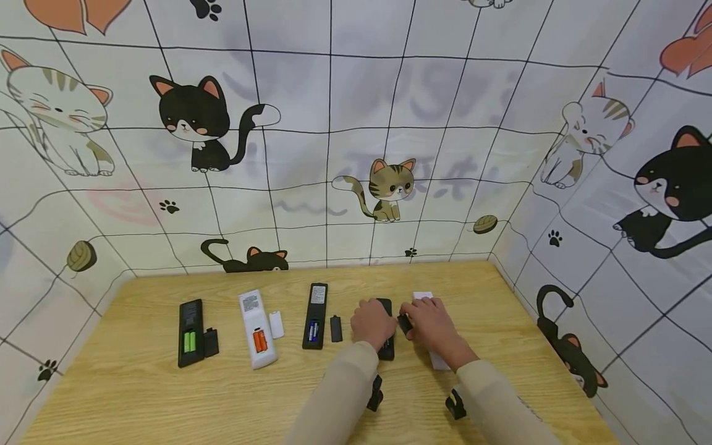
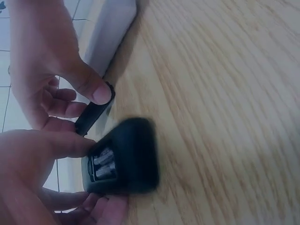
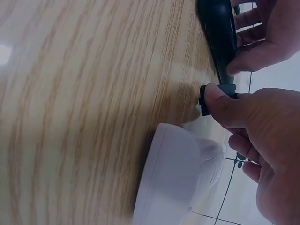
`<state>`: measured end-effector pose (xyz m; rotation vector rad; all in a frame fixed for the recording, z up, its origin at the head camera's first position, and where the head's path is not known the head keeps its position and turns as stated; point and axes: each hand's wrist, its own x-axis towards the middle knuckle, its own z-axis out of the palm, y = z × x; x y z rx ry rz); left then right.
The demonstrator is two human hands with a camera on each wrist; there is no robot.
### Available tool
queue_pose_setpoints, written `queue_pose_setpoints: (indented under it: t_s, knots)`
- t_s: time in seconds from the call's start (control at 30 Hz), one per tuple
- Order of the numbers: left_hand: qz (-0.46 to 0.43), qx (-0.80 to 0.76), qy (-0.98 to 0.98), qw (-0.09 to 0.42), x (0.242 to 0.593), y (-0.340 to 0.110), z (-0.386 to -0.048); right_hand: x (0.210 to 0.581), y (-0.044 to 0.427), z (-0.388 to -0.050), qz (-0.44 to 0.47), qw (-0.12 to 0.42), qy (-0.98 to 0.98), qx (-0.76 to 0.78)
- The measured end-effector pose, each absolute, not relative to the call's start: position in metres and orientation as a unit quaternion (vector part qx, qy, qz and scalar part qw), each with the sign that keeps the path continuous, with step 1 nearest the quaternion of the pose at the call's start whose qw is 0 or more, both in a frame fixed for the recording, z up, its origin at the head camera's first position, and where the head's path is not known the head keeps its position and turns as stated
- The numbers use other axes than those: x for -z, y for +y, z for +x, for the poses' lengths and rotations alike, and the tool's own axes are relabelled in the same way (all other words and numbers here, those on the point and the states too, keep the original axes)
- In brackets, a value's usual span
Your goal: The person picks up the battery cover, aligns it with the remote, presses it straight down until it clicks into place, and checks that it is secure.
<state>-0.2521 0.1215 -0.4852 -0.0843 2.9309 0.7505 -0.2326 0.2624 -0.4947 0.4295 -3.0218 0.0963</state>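
My left hand (image 1: 374,322) grips a black remote control (image 2: 138,157) by its sides, thumb on one edge and fingers on the other. Its battery compartment is uncovered in the left wrist view, with silver batteries (image 2: 104,164) inside. Between thumb and fingers, my right hand (image 1: 435,324) pinches a small black battery cover (image 2: 95,111). That cover is held just beside the remote, apart from its compartment. Below and beside my right hand lies a white remote control (image 3: 171,176), partly hidden by the hand in the head view.
Left along the wooden table (image 1: 250,408) lie a black remote (image 1: 191,315) with green batteries, a white remote (image 1: 253,312) with orange ones, and another black remote (image 1: 317,309) with blue ones. Loose covers (image 1: 336,329) lie beside them. A cat-patterned cloth (image 1: 300,185) hangs behind.
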Motion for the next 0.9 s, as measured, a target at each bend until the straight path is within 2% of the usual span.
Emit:
queue_pose_setpoints:
  t_s: [0.63,0.9]
  knots:
    - [-0.055,-0.353,0.93,0.087,0.487,0.107,-0.252,0.495,0.26,-0.231,0.146,0.062,-0.987,-0.016]
    - [-0.015,-0.435,0.895,0.094,0.476,0.088,-0.247,0.486,0.26,-0.224,0.145,0.064,-0.987,-0.018]
